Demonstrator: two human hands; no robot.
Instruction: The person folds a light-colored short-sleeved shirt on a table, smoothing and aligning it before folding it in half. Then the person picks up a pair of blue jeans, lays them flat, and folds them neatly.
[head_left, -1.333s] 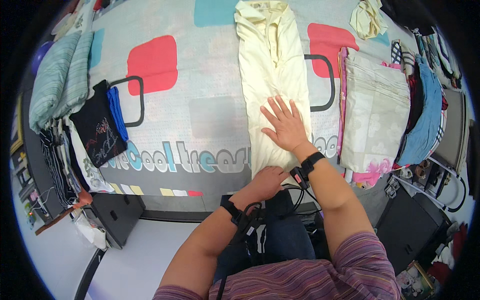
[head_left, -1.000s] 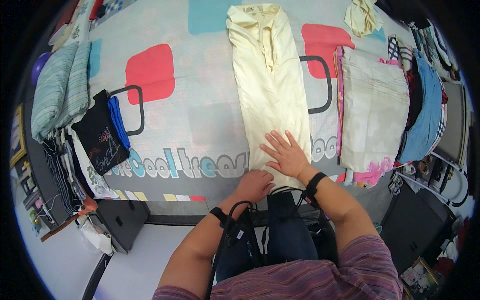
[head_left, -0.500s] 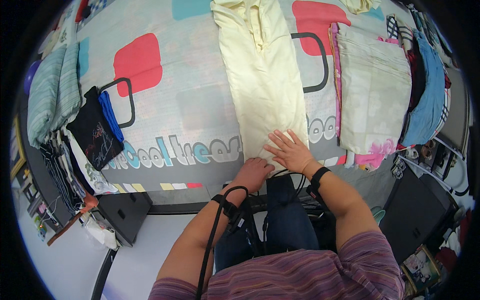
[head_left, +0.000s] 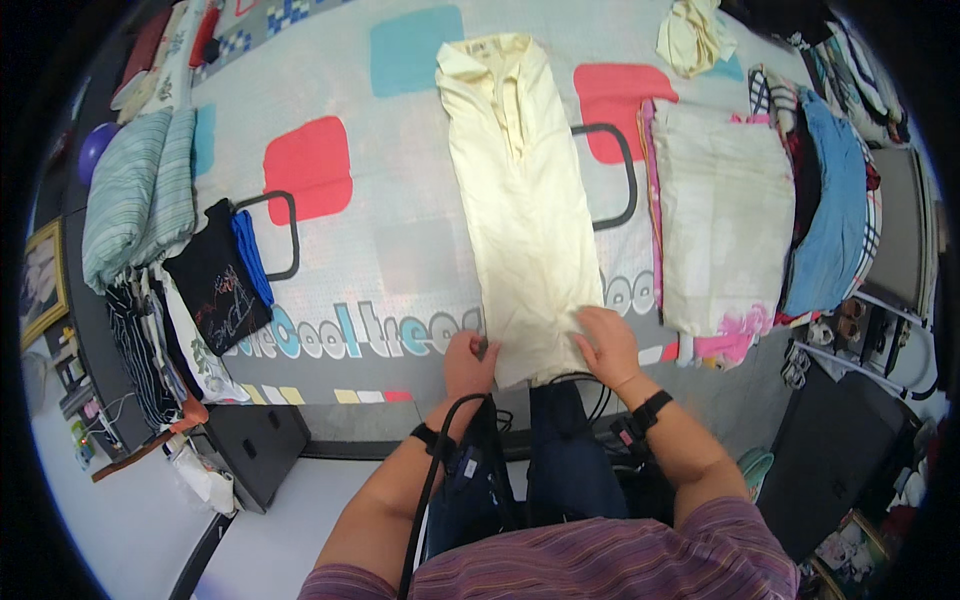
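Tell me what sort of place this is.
Probably a bedroom in a home: a printed sheet, seemingly over a bed, bears a laid-out cream garment; what looks like striped bedding lies at left, and a gold-framed picture is at the far left.

hands (head_left: 470,366) (head_left: 610,346): 2 | wristbands (head_left: 434,438) (head_left: 652,409): 2 | cream garment (head_left: 525,215): 1 | crumpled cloth (head_left: 690,40): probably 1
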